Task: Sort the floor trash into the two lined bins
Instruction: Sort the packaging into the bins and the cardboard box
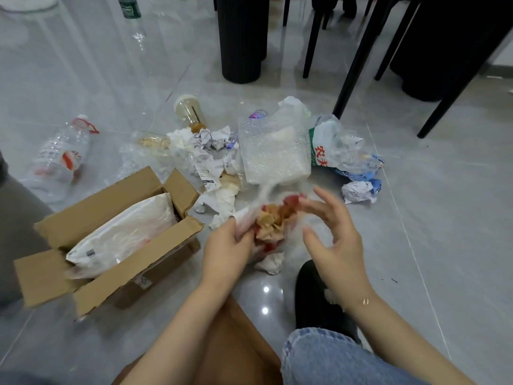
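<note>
My left hand point(226, 247) grips a clear plastic bag stuffed with crumpled brown and red paper point(273, 219), held just above the floor. My right hand point(331, 232) hovers beside that bag with its fingers spread, holding nothing. Beyond the hands lies a pile of trash: a bubble-wrap pouch point(273, 154), crumpled white paper point(206, 145), a plastic cup with brown dregs point(188, 111), a green-labelled plastic wrapper point(336, 145) and a paper ball point(358, 191). A crushed clear bottle point(59, 155) lies at the left. No lined bin is in view.
An open cardboard box point(111, 245) holding a white mailer bag point(122, 232) sits at my left. Black chair legs point(358, 65) and a black ribbed column point(241, 37) stand behind the pile. Another bottle point(130, 9) lies far back. My black shoe point(316, 295) and jeans knee are at the bottom.
</note>
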Demonstrator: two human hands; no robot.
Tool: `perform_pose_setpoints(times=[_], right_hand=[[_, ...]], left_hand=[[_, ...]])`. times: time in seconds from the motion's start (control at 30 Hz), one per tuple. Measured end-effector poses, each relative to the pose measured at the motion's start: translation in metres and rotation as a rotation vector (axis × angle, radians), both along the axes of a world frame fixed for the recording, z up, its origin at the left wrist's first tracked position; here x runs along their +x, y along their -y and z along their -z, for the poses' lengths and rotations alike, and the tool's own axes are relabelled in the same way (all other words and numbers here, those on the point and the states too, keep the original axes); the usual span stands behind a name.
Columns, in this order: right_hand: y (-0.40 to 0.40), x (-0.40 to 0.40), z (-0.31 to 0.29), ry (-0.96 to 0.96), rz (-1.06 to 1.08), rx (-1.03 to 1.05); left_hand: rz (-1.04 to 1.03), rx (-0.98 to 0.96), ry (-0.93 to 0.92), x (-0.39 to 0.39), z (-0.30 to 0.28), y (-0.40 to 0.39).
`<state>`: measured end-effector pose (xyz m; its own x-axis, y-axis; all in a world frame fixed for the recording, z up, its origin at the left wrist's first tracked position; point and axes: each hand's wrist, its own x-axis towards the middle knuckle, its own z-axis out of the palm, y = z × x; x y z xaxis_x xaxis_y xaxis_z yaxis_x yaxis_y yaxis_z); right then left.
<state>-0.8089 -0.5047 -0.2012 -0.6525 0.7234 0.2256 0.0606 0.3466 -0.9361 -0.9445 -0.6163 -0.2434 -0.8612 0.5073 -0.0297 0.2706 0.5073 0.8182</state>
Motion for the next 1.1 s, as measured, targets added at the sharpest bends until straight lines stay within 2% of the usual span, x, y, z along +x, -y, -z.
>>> perform_pose_setpoints(times=[0.1,0.2,0.27,0.33,0.4,0.63,0.9,1.1], right_hand=[[0.009,0.019,0.018,0.110,0.105,0.010],[0.010,0.021,0.028,0.304,-0.036,-0.184],[0.010,0.012,0.023,0.299,-0.148,-0.286],[0.010,0.002,0.015,0.215,-0.230,-0.383],[0.007,-0.005,0.011,0.173,-0.289,-0.442],[0.009,-0.016,0.010,0.196,-0.397,-0.423],[0.019,-0.026,0.014,0.182,-0.341,-0.520],[0.016,-0.032,0.012,0.094,-0.181,-0.549]], left_hand=[[-0.059,0.134,0.097,-0.005,-0.008,-0.002],[-0.023,0.248,0.225,-0.006,-0.023,0.000],[0.064,0.315,0.346,-0.005,-0.033,0.004],[0.150,0.364,0.466,-0.004,-0.040,0.007],[0.200,0.361,0.515,-0.006,-0.042,0.010],[0.276,0.347,0.553,-0.010,-0.049,0.016],[0.262,0.341,0.476,-0.011,-0.053,0.020],[0.176,0.347,0.404,-0.008,-0.057,0.026]])
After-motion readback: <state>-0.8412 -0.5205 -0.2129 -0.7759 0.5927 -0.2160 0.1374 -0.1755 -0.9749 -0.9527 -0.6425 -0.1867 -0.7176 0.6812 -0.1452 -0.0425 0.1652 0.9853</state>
